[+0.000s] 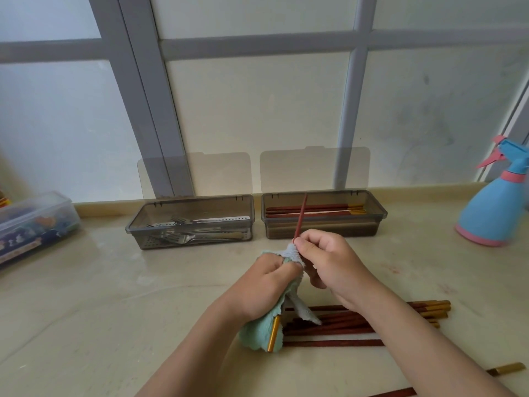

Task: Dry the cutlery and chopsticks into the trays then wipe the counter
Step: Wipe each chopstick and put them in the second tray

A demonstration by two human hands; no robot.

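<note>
Containers: two smoked-plastic trays are standing side by side beyond the hands, lids hinged upright at their far edges. The left tray [132, 224], beyond the left hand [263, 285], is holding forks [183, 239] and other steel cutlery, lying flat. The right tray [380, 214], just beyond the right hand [332, 265], is holding several red, gold-ended sticks [323, 210] lying lengthwise against its far wall. A clear lidded box [31, 222] is sitting well to the left of the left hand; its contents are too blurred to tell. A blue and pink spray bottle [492, 207] is standing well to the right of the right hand.

Hands: both are working close together above the counter [114, 296], forearms converging from the near edge. The left hand is gripping a green cloth [254, 330], fingers curled round it, the cloth wrapping one chopstick [300, 219]. That chopstick is running through the cloth, its gold end sticking out below the left wrist and its red tip pointing up over the right tray. The right hand is pinching the red shaft just above the cloth, remaining fingers curled in.

Remaining work: a pile [343, 325] of chopsticks is lying on the counter beneath the right wrist, gold ends to the right. Further strays are lying beside the right forearm.
</note>
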